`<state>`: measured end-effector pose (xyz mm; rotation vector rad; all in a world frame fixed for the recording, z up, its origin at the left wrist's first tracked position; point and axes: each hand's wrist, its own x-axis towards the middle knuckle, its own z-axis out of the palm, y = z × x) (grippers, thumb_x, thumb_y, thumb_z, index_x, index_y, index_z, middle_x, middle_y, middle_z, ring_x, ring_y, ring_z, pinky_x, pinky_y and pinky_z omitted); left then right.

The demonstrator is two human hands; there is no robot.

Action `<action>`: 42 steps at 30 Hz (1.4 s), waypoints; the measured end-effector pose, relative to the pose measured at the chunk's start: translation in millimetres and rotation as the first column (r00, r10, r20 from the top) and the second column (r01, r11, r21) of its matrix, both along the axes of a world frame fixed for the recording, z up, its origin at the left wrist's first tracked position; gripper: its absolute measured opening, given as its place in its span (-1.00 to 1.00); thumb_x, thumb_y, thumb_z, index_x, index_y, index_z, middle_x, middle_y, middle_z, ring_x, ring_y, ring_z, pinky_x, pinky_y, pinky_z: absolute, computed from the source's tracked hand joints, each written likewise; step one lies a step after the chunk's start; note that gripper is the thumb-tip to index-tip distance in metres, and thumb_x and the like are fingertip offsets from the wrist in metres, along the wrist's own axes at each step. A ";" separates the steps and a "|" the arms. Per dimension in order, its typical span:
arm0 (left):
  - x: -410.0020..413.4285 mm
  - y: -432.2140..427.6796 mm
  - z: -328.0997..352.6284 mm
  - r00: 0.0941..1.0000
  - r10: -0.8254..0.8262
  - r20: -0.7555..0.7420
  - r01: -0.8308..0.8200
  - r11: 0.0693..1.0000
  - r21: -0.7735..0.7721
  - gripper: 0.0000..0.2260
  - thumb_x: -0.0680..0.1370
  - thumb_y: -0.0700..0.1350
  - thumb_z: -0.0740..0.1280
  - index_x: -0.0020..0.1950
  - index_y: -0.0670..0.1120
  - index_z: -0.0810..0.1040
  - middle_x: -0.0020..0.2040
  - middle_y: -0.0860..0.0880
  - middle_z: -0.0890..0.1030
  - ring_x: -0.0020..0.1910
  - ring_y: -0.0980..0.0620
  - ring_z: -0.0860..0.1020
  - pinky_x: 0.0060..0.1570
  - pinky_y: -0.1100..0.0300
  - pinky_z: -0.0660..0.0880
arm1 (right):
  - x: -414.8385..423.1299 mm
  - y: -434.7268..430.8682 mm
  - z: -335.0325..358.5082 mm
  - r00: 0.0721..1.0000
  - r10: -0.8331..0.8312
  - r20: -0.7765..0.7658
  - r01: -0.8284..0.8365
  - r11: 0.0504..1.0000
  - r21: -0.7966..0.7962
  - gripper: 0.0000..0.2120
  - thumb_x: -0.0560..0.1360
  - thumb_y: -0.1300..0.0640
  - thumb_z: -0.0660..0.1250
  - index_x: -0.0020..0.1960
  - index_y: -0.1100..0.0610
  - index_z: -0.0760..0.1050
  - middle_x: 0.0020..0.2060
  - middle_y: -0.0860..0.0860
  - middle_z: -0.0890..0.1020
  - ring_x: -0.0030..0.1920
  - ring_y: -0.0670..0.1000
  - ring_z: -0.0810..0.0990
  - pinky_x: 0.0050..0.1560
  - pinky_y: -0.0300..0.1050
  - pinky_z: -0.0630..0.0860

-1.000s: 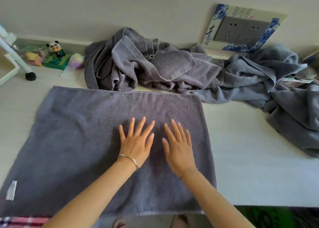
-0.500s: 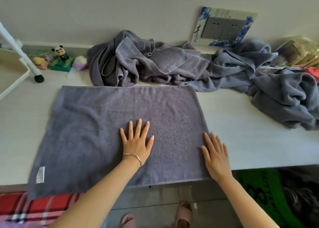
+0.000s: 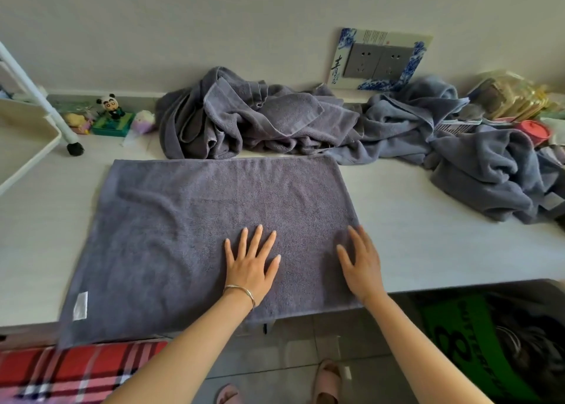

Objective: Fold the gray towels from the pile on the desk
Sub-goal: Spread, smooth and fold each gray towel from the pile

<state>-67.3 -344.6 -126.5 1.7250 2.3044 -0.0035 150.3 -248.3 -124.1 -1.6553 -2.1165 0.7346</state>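
Nearest the camera, below the wrists, are two pink slippers [image 3: 328, 380] on the floor, and well to the left of them one red plaid cloth [image 3: 76, 370]. Two bare hands lie on one spread towel [image 3: 183, 235], which lies flat on the white desk [image 3: 428, 244] with its near edge hanging just over the desk's front. The left hand [image 3: 249, 269] wears one thin bangle [image 3: 240, 290] at the wrist and lies palm down near the towel's middle. Its fingers [image 3: 256, 238] are straight and fanned well apart, pressing the cloth and holding nothing. The right hand [image 3: 362, 266] lies palm down on the towel's right border. Its fingers [image 3: 359, 240] are straight and close together, with the thumb a little apart on the cloth. It touches the towel without pinching it, and whether its outer side reaches the bare desk cannot be told. Far to the left of the left fingers, one white label [image 3: 80, 305] sits at the towel's near corner. Beyond the fingertips, just past the towel's far edge, the pile [image 3: 260, 119] of gray towels lies crumpled against the wall and trails rightward into a second heap; how many towels are in it cannot be told. Left of the pile stands one panda figure [image 3: 109, 105]. On the wall above the pile's right part is one socket plate [image 3: 379, 61] with two outlets.
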 end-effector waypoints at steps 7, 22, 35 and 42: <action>-32.0 15.2 -1.9 0.993 0.116 0.021 -0.117 0.991 0.061 -0.26 0.35 0.29 -0.43 0.53 0.14 -0.15 0.56 0.05 -0.15 0.53 -0.06 -0.18 0.42 -0.17 -0.26 | -24.4 86.9 31.9 0.861 -0.427 -0.278 0.278 0.851 -0.445 -0.58 0.53 0.07 0.33 0.32 0.24 0.42 0.18 0.14 0.55 0.20 0.14 0.51 0.20 -0.13 0.38; 40.2 82.7 -0.4 0.997 -0.037 0.061 0.036 0.999 0.019 -0.28 0.33 0.28 -0.46 0.50 0.20 -0.23 0.54 0.10 -0.22 0.52 -0.06 -0.25 0.39 -0.21 -0.31 | 110.8 129.6 42.0 0.920 -0.353 -0.172 0.318 0.927 -0.199 -0.73 0.54 0.02 0.30 -0.04 0.25 0.51 -0.14 0.23 0.62 -0.16 0.17 0.53 -0.17 -0.11 0.38; 74.6 134.9 6.8 0.995 -0.031 0.098 0.038 0.997 -0.067 -0.42 0.52 0.33 -0.24 0.50 0.19 -0.23 0.54 0.12 -0.23 0.51 -0.06 -0.28 0.36 -0.29 -0.31 | 156.6 173.4 98.2 0.971 -0.018 -0.236 -0.100 0.873 -0.478 -0.75 0.57 0.18 0.26 0.24 0.12 0.49 -0.04 0.06 0.67 -0.25 -0.22 0.64 -0.34 -0.41 0.49; 5.3 78.4 16.6 0.983 0.178 0.048 -0.176 0.983 -0.042 -0.51 0.62 0.18 -0.14 0.53 0.14 -0.13 0.55 0.09 -0.13 0.52 -0.04 -0.22 0.41 -0.19 -0.27 | 84.6 152.4 158.8 0.922 0.153 -0.355 -0.328 0.796 -0.509 -0.71 0.59 0.14 0.22 0.29 -0.01 0.46 0.04 0.06 0.68 -0.04 0.03 0.66 -0.23 -0.19 0.59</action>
